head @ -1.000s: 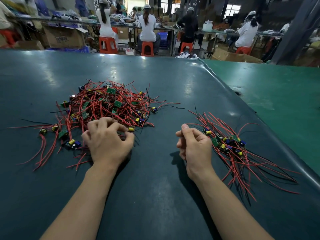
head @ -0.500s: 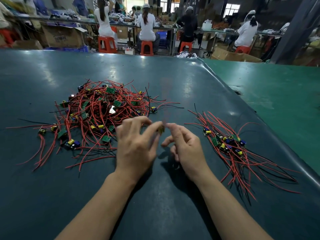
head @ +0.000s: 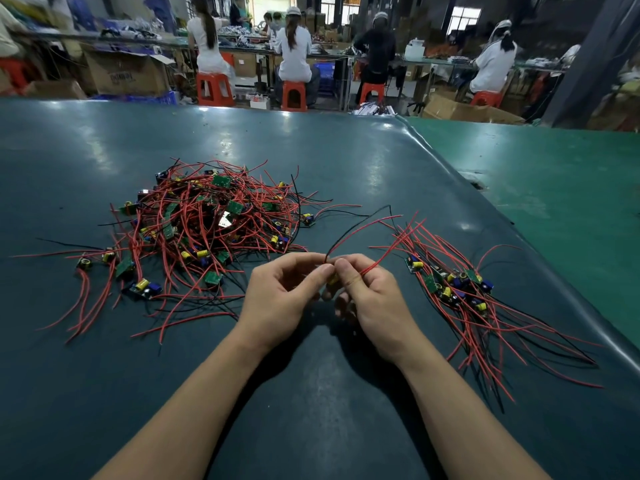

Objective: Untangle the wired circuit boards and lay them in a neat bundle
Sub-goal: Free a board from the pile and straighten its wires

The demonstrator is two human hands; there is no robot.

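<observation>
- Both hands meet above the dark green table mat [head: 311, 393], between the two heaps of boards.
- Left hand [head: 280, 294]: fingers curled, thumb and forefinger tips pinching at the board end of one piece. Right hand [head: 372, 303]: also curled, pinching the same piece just beside the left fingertips.
- The held circuit board [head: 333, 279] is mostly hidden between the fingers; only a yellow bit shows. Its red lead [head: 375, 264] and black lead [head: 360, 224] rise away toward the far right.
- Tangled pile [head: 211, 223] sits on the left, well apart from the sorted bundle [head: 464, 289] on the right, where boards cluster at one end and wires fan toward the near edge.
- Judgement: the step is straightening this one piece's leads before laying it down. Most of the work remains; the left pile is far bigger.
- To do it well: keep one pinch fixed at the board, slide the other along the leads to bring them parallel, no yanking at the solder joints.
- Lay it with the board beside the bundle's board cluster and the wires running the same way as the rest.
- Risk: free lead tips hover near the bundle's far wires and could snag them.
</observation>
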